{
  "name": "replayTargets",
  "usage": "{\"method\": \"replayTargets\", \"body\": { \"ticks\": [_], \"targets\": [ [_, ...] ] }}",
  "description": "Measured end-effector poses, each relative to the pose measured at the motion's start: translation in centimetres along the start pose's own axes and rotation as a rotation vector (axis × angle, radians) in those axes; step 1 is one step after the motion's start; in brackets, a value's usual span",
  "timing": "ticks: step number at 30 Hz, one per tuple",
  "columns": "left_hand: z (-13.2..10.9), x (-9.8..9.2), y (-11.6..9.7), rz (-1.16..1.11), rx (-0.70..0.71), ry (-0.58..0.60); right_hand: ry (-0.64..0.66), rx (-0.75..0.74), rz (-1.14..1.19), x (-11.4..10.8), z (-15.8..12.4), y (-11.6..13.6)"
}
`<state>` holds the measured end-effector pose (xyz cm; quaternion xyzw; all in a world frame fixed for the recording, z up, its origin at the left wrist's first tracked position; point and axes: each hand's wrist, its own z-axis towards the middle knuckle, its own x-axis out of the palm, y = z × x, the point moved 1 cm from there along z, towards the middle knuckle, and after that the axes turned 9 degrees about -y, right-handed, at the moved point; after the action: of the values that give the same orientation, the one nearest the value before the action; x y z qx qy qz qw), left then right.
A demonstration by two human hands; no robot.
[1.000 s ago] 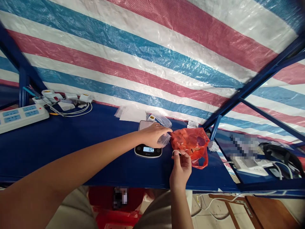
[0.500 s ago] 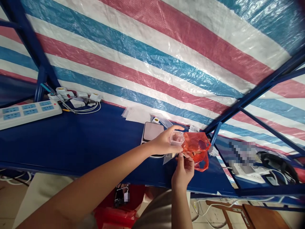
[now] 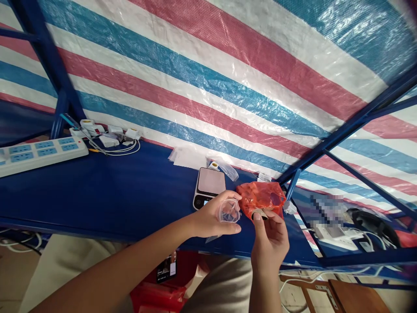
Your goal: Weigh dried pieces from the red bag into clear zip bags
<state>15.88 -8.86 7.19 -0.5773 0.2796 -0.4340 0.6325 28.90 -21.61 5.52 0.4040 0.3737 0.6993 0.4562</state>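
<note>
My left hand (image 3: 208, 219) is wrapped round a clear plastic cup (image 3: 230, 211), whose open rim faces up toward me. Part of a clear plastic bag (image 3: 212, 238) shows under that hand. Between thumb and fingers of my right hand (image 3: 271, 243) is a small beige piece with a dark part (image 3: 259, 213); its kind I cannot make out. Right behind it lies a crumpled red plastic bag (image 3: 259, 193). A digital kitchen scale (image 3: 211, 181) stands behind my left hand, its platform bare and its display partly hidden.
White papers (image 3: 189, 157) and a clear bag (image 3: 228, 170) lie along the striped sheet (image 3: 182, 100). At the left are a power strip (image 3: 45, 150) and several chargers with cables (image 3: 109, 138). Blue frame bars (image 3: 293, 182) rise at the right. A phone (image 3: 167, 267) lies below the table edge.
My left hand has moved left and toward me with the cup, off the red bag. My right hand has shifted right, and the small piece in it now shows.
</note>
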Motion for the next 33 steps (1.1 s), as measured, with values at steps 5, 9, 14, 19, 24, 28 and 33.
{"method": "replayTargets", "body": {
  "ticks": [5, 9, 14, 19, 24, 28, 33],
  "targets": [
    [-0.8, 0.2, 0.0, 0.070, 0.031, 0.040, 0.297, -0.164, -0.122, 0.0, 0.8, 2.7],
    [-1.1, 0.6, 0.1, 0.115, 0.079, 0.026, 0.511, -0.343, -0.365, 0.4, 1.2, 4.2],
    [-1.2, 0.9, -0.6, 0.075, 0.095, 0.056, 0.708, -0.444, -0.532, 1.2, 1.2, 5.7],
    [-1.2, 0.9, -0.6, 0.019, 0.066, 0.069, 0.787, -0.430, -0.585, 1.2, 1.3, 6.3],
    [-1.0, 0.6, 0.3, 0.001, 0.003, 0.098, 0.937, -0.474, -0.599, 1.1, 1.5, 7.1],
    [-0.6, 0.0, 0.0, -0.068, -0.110, 0.163, 1.043, -0.496, -0.607, 1.0, 1.6, 7.8],
    [0.3, -1.7, 0.1, -0.227, -0.243, 0.238, 1.115, -0.549, -0.605, 1.9, 1.4, 7.8]
  ]
}}
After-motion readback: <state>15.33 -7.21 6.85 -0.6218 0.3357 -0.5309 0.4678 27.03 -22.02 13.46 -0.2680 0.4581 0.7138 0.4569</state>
